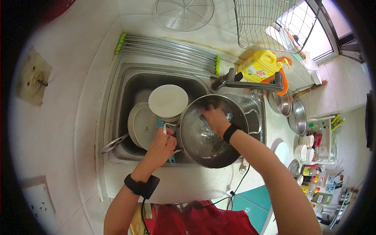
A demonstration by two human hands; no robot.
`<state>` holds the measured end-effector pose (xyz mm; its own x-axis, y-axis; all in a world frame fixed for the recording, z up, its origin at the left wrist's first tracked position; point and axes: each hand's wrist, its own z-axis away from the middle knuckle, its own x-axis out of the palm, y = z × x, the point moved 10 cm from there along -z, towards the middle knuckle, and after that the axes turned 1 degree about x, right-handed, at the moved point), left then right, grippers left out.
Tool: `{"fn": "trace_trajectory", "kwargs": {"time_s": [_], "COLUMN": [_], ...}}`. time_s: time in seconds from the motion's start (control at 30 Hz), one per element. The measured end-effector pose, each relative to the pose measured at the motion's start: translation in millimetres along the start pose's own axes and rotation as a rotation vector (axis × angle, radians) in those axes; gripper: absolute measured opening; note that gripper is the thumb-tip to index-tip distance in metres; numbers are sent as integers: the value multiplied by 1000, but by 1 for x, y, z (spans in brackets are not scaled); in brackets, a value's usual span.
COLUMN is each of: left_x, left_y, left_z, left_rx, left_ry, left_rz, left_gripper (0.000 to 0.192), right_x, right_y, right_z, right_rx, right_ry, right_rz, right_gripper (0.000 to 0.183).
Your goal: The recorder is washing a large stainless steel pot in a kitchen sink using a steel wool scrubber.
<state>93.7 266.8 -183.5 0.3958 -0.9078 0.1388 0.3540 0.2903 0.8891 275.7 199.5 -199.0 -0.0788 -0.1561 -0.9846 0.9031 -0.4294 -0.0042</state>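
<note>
A large two-handled metal wok [194, 144] with water in it rests over the right part of the stainless steel sink [141, 68]. My left hand [161, 148] grips the wok's left loop handle. Inside the wok, my right hand [216, 119] reaches down to the wet inner wall, its fingers blurred. Whether those fingers hold a scrubber is hidden by water and glare. Just beyond my left hand stand stacked white bowls [168, 101]. Beside them a wide, pale round vessel [141, 127] sits tilted in the basin, with a light blue thing partly hidden behind my left hand.
A dark faucet [249, 84] reaches over the sink's right side. Behind the basin lies a roll-up steel drying rack [167, 51]. A yellow detergent jug [260, 66] and steel bowls [298, 116] stand at right. A metal handle [114, 144] juts over the left rim. Cables hang before me.
</note>
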Motion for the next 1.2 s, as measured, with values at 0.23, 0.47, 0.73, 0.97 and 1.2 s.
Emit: {"fn": "trace_trajectory", "kwargs": {"time_s": [0.23, 0.47, 0.73, 0.97, 1.2], "left_x": [14, 13, 11, 9, -4], "left_y": [4, 13, 8, 3, -1], "left_z": [2, 4, 2, -1, 3], "left_rx": [26, 1, 14, 10, 82], "left_ry": [-34, -74, -51, -53, 94], "left_rz": [9, -66, -35, 9, 52], "left_gripper": [14, 11, 14, 15, 16], "right_x": [34, -28, 24, 3, 11], "right_y": [120, -57, -71, -60, 24], "right_z": [83, 28, 52, 8, 105], "right_rx": [946, 12, -393, -725, -153], "right_ry": [505, 104, -167, -13, -647], "right_rz": [-1034, -828, -346, 454, 428], "right_gripper": [37, 30, 26, 21, 19]}}
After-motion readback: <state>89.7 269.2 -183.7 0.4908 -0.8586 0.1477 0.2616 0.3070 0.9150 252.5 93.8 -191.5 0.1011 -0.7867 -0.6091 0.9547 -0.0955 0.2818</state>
